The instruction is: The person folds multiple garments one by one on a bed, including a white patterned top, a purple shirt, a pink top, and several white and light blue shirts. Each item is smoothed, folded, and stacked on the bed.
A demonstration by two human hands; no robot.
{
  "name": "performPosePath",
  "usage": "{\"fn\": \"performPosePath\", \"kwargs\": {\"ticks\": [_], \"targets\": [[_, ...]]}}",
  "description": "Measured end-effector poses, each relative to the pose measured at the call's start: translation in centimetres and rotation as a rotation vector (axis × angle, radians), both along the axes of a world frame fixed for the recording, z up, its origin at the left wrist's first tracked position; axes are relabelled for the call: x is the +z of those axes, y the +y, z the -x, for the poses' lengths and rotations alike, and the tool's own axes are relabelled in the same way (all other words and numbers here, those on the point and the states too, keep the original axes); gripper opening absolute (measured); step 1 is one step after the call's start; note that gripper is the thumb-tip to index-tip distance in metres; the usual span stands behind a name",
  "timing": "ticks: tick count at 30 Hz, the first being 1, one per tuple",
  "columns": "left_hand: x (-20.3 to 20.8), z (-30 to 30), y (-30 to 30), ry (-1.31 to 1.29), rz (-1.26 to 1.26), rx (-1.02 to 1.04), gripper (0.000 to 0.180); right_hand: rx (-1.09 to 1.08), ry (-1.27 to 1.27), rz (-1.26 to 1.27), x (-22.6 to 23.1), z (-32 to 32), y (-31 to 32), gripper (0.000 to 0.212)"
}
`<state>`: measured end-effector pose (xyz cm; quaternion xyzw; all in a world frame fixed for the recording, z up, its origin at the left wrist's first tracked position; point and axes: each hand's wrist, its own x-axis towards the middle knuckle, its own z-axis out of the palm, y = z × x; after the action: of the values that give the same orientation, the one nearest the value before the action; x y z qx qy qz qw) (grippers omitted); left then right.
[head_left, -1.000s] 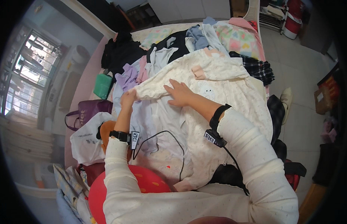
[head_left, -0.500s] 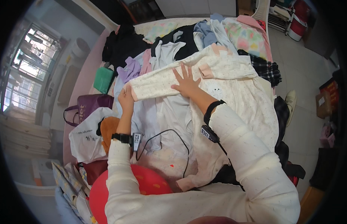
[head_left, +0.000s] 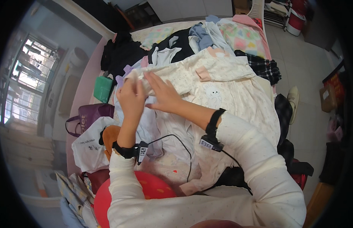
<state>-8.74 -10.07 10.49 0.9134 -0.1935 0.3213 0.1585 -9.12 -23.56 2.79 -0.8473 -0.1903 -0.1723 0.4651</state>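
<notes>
A cream pajama top (head_left: 245, 98) with a small print, peach cuffs and a cartoon animal on its front lies spread over other clothes on the bed. Its left-hand sleeve (head_left: 176, 78) stretches out toward my hands, while the other sleeve is folded across the chest with its peach cuff (head_left: 203, 73) showing. My left hand (head_left: 131, 98) is closed around the sleeve's cuff end, the fingertips partly blurred. Beside it, my right hand (head_left: 165, 94) lies over the sleeve with fingers stretched and thumb apart, touching the fabric near the cuff.
Black clothes (head_left: 119, 53), a plaid garment (head_left: 263, 70) and a pastel quilt (head_left: 241, 36) surround the pajama top. Along the left edge are a green pack (head_left: 103, 89), a purple bag (head_left: 93, 114) and a white plastic bag (head_left: 87, 146). A black cable (head_left: 184, 146) runs between my wrist straps.
My right hand has slid left along the sleeve toward the cuff. My left hand has shifted slightly nearer and turned, and the cuff end now bunches up at my fingers.
</notes>
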Motion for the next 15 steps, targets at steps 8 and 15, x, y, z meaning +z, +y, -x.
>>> {"fn": "performPosePath", "kwargs": {"ticks": [8,15], "targets": [[-8.4,2.0,-7.1,0.235,-0.208,-0.985,0.043,-0.134,0.128,-1.156,1.0,-3.8,-9.4,0.034],[-16.1,1.2,-10.0,0.264,-0.613,-0.52,0.052,-0.247,0.523,-1.786,-5.9,-1.2,-21.0,0.038]]}}
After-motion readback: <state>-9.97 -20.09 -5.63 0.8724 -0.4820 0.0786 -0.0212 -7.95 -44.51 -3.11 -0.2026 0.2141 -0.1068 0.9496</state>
